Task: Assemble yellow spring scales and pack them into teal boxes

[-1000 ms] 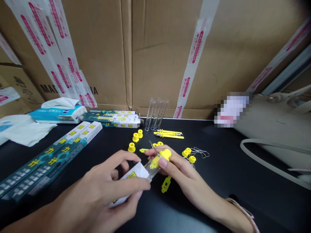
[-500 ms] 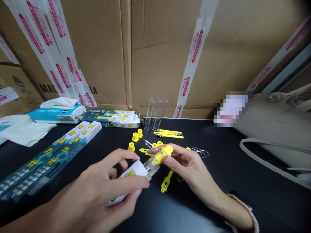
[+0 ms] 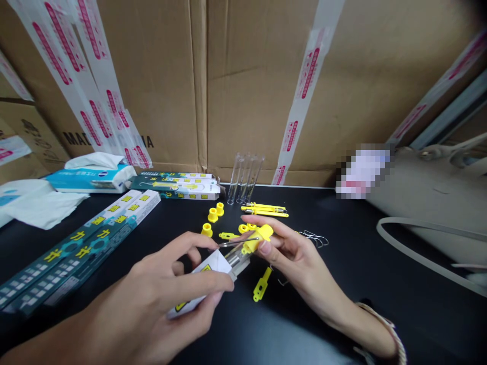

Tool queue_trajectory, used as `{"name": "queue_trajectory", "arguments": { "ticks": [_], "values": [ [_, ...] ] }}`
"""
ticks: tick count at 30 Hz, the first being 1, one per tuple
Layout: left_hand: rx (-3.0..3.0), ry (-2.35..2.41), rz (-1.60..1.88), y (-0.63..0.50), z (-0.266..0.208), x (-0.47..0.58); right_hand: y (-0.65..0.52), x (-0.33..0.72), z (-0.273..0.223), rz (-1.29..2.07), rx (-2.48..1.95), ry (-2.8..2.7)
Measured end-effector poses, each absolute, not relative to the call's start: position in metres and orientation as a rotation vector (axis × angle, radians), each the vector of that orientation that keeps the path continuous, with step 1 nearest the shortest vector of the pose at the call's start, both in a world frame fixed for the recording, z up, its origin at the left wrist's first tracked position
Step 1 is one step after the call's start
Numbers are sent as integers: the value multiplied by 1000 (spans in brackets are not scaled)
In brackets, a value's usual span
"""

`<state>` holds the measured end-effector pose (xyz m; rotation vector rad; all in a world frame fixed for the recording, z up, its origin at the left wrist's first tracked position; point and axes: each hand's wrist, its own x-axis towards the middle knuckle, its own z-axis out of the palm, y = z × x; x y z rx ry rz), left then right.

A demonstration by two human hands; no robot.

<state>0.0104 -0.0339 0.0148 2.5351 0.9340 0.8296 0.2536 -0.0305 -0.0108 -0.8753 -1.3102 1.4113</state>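
The left hand [image 3: 163, 289] grips a white carton [image 3: 219, 261] between thumb and fingers; a clear tube [image 3: 236, 260] juts from its open end, a wire hook [image 3: 236, 243] just above it; the right hand [image 3: 297, 258] pinches the tube's yellow cap [image 3: 262, 234] between thumb and fingers; the step seems to be guiding the tube through that opening, direction unclear; the next move calls for tube and carton aligned, hook clear of the edge.

Looks like a workshop: has loose yellow bits [image 3: 212, 215] on a black table [image 3: 281, 334], a big taped box [image 3: 251, 91] at twelve o'clock, thin boxes [image 3: 91, 248] at eight.
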Motion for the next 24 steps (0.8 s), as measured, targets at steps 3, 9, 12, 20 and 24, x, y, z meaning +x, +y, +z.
{"name": "queue_trajectory", "arguments": {
  "ticks": [3,9,12,20,24],
  "values": [
    [2540,926,810,-34,15,10,-28,255,-10,1320,-928,-1253],
    [2575,915,806,-32,13,12,-28,250,-10,1433,-914,-1295],
    [2573,915,790,-31,13,14,-32,249,-13,1435,-927,-1415],
    [2560,890,756,-31,10,14,-35,245,-17,1140,-980,-1756],
    [2559,884,736,-32,12,16,-37,245,-16,1248,-1005,-1666]
  ]
}}
